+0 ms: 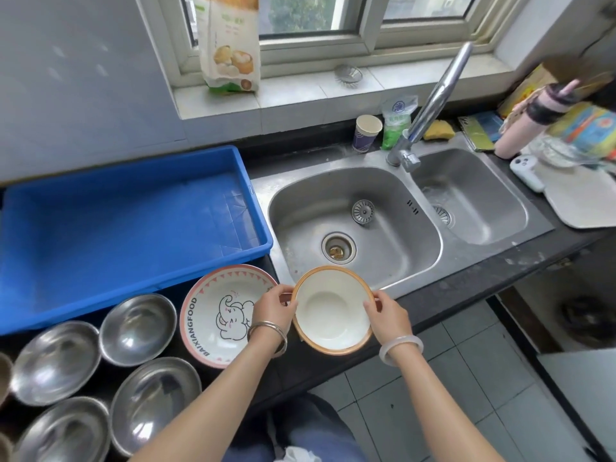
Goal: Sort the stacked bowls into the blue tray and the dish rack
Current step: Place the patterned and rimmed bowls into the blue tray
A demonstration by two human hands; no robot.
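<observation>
A white bowl with an orange rim [333, 311] is held over the counter's front edge, just in front of the left sink basin. My left hand [275, 310] grips its left rim and my right hand [386, 316] grips its right rim. To its left a pink-rimmed plate with an elephant drawing [216, 315] lies on the counter, partly under my left hand. Several steel bowls [138, 328] stand at the lower left. The blue tray [133, 225] sits behind them with nothing in it. No dish rack is in view.
A double steel sink [353, 228] with a tall faucet [433, 98] fills the middle. A paper cup [366, 133], sponge [438, 130] and bags line the back. A white board [583, 201], bottle and clutter sit at the right. Tiled floor lies below the counter edge.
</observation>
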